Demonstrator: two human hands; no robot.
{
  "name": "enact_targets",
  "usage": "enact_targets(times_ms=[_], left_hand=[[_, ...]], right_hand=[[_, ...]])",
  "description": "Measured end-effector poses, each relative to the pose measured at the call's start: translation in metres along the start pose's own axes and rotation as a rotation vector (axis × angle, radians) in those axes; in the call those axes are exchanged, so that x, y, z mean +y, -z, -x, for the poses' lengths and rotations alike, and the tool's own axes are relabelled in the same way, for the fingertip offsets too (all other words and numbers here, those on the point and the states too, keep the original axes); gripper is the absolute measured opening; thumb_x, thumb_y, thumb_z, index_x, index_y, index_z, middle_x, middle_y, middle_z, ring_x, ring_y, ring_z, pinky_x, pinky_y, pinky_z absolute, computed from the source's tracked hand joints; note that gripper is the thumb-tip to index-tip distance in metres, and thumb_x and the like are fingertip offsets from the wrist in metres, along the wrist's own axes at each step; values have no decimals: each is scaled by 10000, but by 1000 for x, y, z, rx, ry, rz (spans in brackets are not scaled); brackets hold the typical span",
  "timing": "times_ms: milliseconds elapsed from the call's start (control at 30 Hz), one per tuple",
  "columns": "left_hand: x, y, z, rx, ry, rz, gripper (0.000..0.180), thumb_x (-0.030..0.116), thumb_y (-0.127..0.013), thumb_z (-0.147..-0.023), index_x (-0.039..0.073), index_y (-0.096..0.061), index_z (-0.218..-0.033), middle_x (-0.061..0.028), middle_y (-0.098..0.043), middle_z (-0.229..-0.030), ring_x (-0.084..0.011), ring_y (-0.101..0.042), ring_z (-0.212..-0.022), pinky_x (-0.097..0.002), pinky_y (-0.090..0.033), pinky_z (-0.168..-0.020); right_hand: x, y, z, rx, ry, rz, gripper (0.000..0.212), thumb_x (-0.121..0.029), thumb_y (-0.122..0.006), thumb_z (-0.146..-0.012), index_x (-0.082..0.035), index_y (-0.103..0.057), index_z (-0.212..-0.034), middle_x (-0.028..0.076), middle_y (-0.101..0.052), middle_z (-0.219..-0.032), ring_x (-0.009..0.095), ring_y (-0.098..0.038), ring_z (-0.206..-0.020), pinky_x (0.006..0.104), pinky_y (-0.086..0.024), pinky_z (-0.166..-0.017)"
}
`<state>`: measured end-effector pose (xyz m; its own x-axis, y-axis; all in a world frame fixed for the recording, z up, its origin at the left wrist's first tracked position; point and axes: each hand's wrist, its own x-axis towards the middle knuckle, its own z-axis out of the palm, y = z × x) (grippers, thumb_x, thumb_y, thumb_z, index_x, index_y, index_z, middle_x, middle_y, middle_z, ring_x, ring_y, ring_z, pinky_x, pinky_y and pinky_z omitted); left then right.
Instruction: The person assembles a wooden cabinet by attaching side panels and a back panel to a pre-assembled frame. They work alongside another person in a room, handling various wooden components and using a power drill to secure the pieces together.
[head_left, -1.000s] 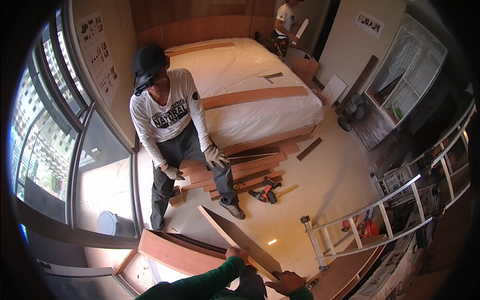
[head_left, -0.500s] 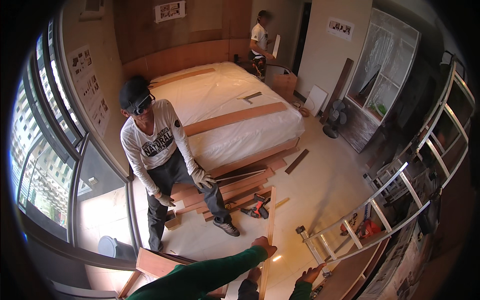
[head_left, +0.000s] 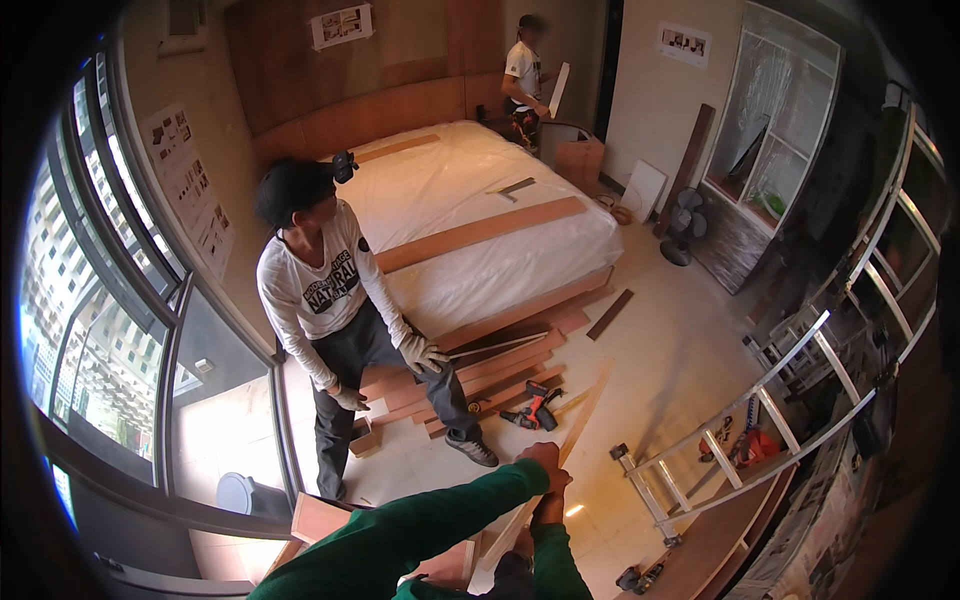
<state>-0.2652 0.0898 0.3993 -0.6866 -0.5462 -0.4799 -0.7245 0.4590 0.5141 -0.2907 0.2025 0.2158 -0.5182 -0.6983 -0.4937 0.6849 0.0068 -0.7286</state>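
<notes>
Both my hands are on a long, narrow wooden strip that slants from near my body out over the floor. My left hand, in a green sleeve, grips it with closed fingers. Right below, against the left, my right hand is closed round the strip too; part of its grip is hidden. Beyond them a red and black cordless drill lies on the floor by stacked wooden boards.
A co-worker in a white shirt and gloves leans at the left near the bed, which is wrapped in plastic. Another person holds a white panel farther back. An aluminium ladder lies at the right, near a fan.
My right hand has moved left from beside the ladder and closed on the strip next to my left hand. The strip's far end has swung right. The gloved co-worker's head has turned.
</notes>
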Motion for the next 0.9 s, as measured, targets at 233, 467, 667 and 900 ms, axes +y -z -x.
enact_targets(times_ms=[233,467,667,900], left_hand=[[-22,3,-3,68,137,66,517,404,-726,-682,-17,-685,-979,-222,-682,-987,-366,-668,-941,-415,-546,-833],[-87,-17,2,268,449,440,487,331,-712,-659,-51,-671,-957,-242,-681,-969,-341,-691,-876,-409,-580,-746],[-101,-24,48,342,737,990,382,177,-724,-700,-120,-640,-925,-226,-690,-857,-310,-710,-711,-390,-607,-529],[-136,-26,75,600,786,1369,296,99,-701,-742,-129,-611,-909,-228,-672,-866,-336,-701,-704,-417,-618,-521]], right_hand=[[-67,-11,41,-121,-100,462,998,-831,-275,-818,-110,-228,-1505,123,-350,-1505,259,-313,-1387,433,-252,-1093],[-117,-82,140,-391,0,1519,1012,-593,-649,-777,107,-255,-1394,305,-596,-1104,396,-640,-974,393,-523,-823],[-81,-74,136,-275,262,1903,459,-297,-656,-791,-13,-545,-1133,209,-674,-774,382,-676,-766,494,-543,-702],[-112,-117,117,-579,374,1938,285,-214,-603,-809,-72,-602,-1057,164,-684,-805,354,-671,-755,487,-524,-682]])
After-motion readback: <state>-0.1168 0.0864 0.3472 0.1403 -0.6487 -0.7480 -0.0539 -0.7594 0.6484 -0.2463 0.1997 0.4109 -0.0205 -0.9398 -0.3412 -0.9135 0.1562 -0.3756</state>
